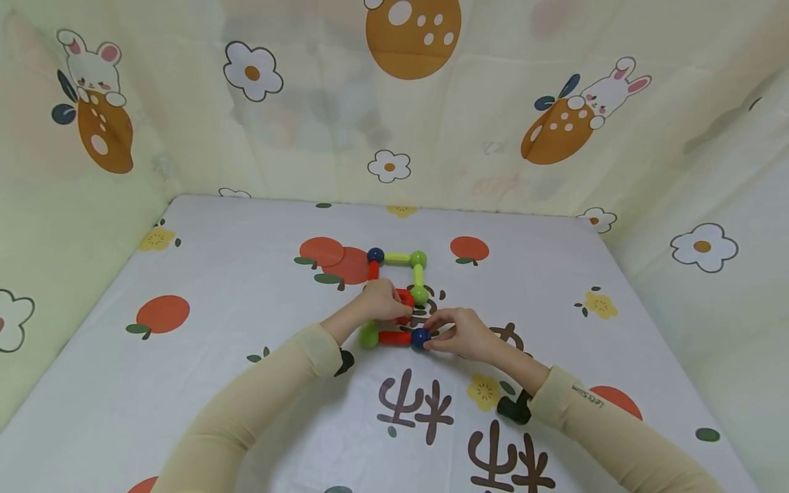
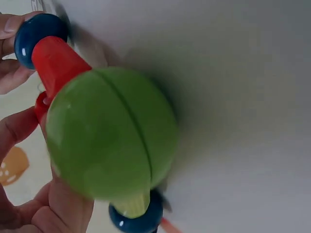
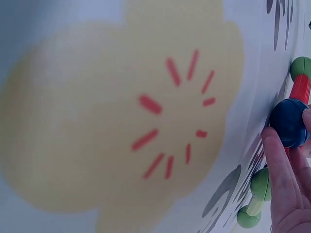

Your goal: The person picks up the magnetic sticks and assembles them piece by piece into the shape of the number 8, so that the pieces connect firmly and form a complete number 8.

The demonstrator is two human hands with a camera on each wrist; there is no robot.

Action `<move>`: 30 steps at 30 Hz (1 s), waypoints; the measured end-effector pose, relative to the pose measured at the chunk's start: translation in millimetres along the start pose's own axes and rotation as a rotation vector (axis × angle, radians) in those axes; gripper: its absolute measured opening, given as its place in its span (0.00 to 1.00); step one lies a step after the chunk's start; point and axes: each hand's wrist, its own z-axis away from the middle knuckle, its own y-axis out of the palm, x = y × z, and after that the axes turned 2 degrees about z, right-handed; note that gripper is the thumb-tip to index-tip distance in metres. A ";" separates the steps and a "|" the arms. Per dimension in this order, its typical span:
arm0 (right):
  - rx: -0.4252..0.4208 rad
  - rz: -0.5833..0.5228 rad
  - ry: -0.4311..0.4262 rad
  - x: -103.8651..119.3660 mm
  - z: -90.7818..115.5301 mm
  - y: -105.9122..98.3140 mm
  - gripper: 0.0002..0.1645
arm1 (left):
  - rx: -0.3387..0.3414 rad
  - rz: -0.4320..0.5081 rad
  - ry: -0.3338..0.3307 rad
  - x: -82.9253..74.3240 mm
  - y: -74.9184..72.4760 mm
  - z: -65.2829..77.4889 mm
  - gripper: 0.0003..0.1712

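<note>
A frame of toy balls and rods lies on the table. My left hand (image 1: 377,301) pinches a red rod (image 1: 405,298) at its middle, partly hidden by the fingers. At the near right corner, my right hand (image 1: 462,334) holds a blue ball (image 1: 420,339) between thumb and fingers. A red rod (image 1: 394,338) joins that ball to a large green ball (image 2: 112,133), which fills much of the left wrist view. Farther back, another blue ball (image 1: 375,256) connects through a yellow-green rod (image 1: 397,258) to a green ball (image 1: 418,259). One more green ball (image 1: 419,295) sits beside the left fingertips.
A white tablecloth (image 1: 246,404) printed with fruit, flowers and dark characters covers the table. Patterned cloth curtains (image 1: 308,123) stand at the back and on both sides.
</note>
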 end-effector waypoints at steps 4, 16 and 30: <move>0.001 0.002 -0.002 -0.1 0.7 -0.4 0.17 | 0.044 0.120 -0.094 -2.4 3.9 -5.2 0.14; -0.004 -0.015 -0.014 -3.1 -0.5 0.4 0.17 | 0.140 0.391 -0.155 -5.8 10.1 -11.0 0.07; -0.004 -0.028 -0.018 -1.1 1.4 0.1 0.17 | 0.148 0.347 -0.163 -9.2 12.9 -15.0 0.08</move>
